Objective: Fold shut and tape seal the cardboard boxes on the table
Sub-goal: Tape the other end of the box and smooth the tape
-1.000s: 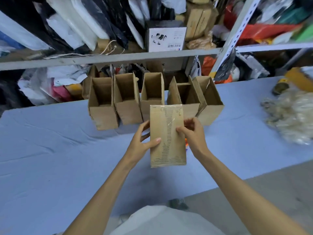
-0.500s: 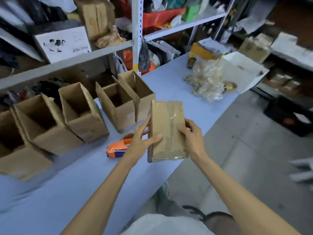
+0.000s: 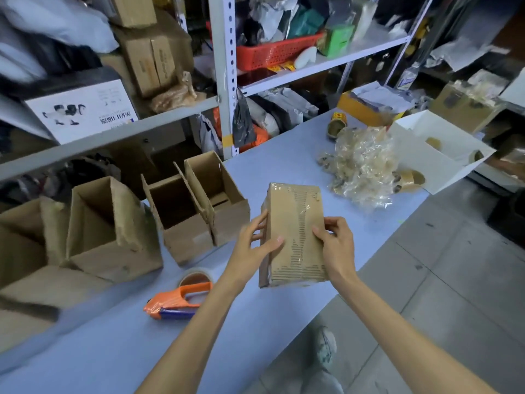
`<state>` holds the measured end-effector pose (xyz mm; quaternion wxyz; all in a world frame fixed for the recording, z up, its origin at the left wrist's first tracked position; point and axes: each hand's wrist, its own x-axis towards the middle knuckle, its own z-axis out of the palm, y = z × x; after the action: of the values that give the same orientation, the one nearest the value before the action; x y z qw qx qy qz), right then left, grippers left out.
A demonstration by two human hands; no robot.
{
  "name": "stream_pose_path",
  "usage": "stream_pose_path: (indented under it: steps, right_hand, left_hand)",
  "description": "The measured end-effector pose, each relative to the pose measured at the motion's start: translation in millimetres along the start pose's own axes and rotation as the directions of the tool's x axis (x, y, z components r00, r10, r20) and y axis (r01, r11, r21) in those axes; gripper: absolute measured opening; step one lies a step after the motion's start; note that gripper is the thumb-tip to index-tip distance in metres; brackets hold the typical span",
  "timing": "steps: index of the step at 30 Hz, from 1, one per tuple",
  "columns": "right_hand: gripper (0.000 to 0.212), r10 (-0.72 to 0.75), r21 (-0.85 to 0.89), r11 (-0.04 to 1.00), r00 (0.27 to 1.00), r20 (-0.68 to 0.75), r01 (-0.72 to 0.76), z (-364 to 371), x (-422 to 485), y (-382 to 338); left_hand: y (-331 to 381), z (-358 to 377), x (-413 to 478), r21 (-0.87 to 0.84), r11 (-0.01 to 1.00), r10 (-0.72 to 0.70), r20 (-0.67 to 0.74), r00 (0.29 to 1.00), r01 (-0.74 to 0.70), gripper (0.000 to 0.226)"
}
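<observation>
Two hands, the left hand [image 3: 251, 247] and the right hand [image 3: 336, 247], were curled by the fingers [image 3: 326, 223] round a tape-sealed brown cardboard box [image 3: 295, 211] held above the pale blue worktop [image 3: 270, 172], probably for checking the seal, while open brown cardboard boxes [image 3: 187, 237] were left unsealed behind an orange tape dispenser [image 3: 176, 302].

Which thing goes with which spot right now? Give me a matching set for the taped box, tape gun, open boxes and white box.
1 taped box
2 tape gun
3 open boxes
4 white box

A far right end of the table
B held by left hand and right hand
C lying before the open boxes
D standing in a row, left

Pairs: 1-B, 2-C, 3-D, 4-A
</observation>
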<state>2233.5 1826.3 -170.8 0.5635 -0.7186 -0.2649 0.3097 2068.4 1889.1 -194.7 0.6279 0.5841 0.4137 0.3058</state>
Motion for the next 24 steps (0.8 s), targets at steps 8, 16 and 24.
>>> stream_pose_path:
  steps: [8, 16, 24]
  right_hand:
    - [0.015, -0.025, -0.057, 0.997, 0.958, 0.285, 0.043, -30, 122, -5]
    - [0.027, -0.004, -0.11, 0.991, 0.853, 0.522, 0.072, -6, 199, -25]
    - [0.026, -0.017, -0.14, 0.982, 0.793, 0.609, 0.128, 38, 248, -37]
  left_hand:
    - [13, 73, 66, -0.092, 0.992, -0.108, -0.272, 0.956, 0.086, 0.068]
    - [20, 88, 113, -0.175, 0.979, -0.175, -0.469, 0.866, 0.103, 0.068]
    - [17, 59, 166, -0.226, 0.966, -0.227, -0.51, 0.83, 0.125, 0.08]
